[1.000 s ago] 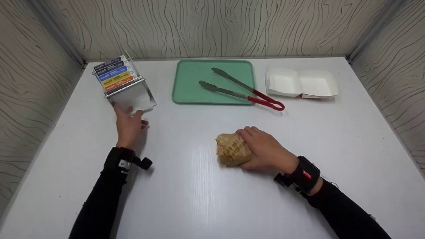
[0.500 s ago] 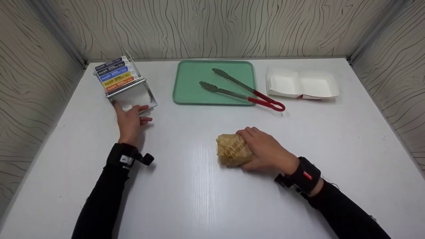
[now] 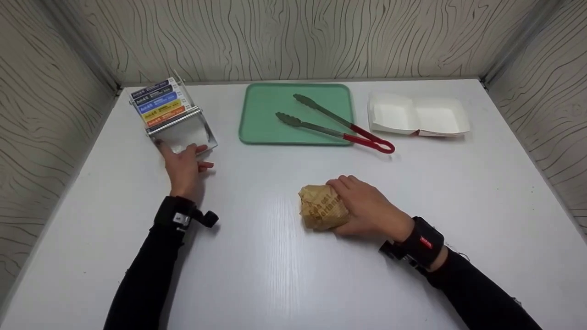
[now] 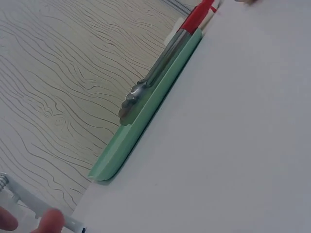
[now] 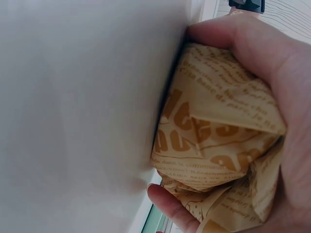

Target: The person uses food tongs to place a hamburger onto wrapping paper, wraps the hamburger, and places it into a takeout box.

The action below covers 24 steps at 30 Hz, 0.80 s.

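Observation:
At the table's back left, a metal rack [image 3: 183, 130] holds several slim boxes [image 3: 159, 103] with dark, blue, yellow and orange sides. My left hand [image 3: 183, 172] reaches to the rack's near lower end with its fingers spread. Something whitish shows by its fingers, too unclear to name. In the left wrist view, two fingertips [image 4: 50, 221] show beside the rack's rim. My right hand [image 3: 367, 208] grips a burger-shaped bundle [image 3: 322, 208] in printed brown paper that rests on the table. The right wrist view shows fingers and thumb around the paper bundle [image 5: 218, 126].
A green tray [image 3: 261, 126] lies at the back middle. Metal tongs [image 3: 328, 130] with red handles lie across it, overhanging its front right corner. An open white paper box [image 3: 417, 114] stands at the back right. Patterned walls [image 3: 293, 41] enclose the table's back and sides.
My left hand has shifted slightly forward and right, with its fingers now over the rack's near end. The right hand and paper bundle have stayed in place.

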Each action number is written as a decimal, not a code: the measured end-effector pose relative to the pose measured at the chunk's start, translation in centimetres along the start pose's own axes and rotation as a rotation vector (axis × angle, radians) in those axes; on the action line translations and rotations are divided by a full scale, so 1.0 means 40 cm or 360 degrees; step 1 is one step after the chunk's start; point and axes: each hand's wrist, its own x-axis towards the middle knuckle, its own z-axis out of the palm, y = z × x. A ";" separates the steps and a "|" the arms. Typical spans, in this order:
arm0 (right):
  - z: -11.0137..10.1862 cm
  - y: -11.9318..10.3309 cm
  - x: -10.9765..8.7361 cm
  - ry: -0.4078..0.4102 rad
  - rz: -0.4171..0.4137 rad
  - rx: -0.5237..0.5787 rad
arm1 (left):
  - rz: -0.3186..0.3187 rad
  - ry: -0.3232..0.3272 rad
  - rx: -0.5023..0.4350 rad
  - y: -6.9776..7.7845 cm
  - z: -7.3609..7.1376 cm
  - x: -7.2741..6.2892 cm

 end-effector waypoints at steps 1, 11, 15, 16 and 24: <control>0.000 0.000 0.000 -0.0003 0.0002 0.0004 | -0.0007 0.0005 -0.0027 0.001 0.001 0.003; -0.005 -0.002 -0.003 -0.0002 0.0007 0.0030 | 0.0088 0.0051 -0.0101 0.008 0.016 0.014; -0.008 -0.005 -0.003 0.0006 0.0002 0.0038 | 0.0079 0.0048 -0.0068 0.016 0.014 0.010; -0.009 -0.005 -0.003 0.0009 0.0004 0.0043 | 0.0075 0.0042 -0.0073 0.018 0.012 0.010; -0.005 -0.004 -0.004 0.0003 0.0007 0.0035 | 0.0148 0.0119 -0.0144 -0.003 0.008 0.028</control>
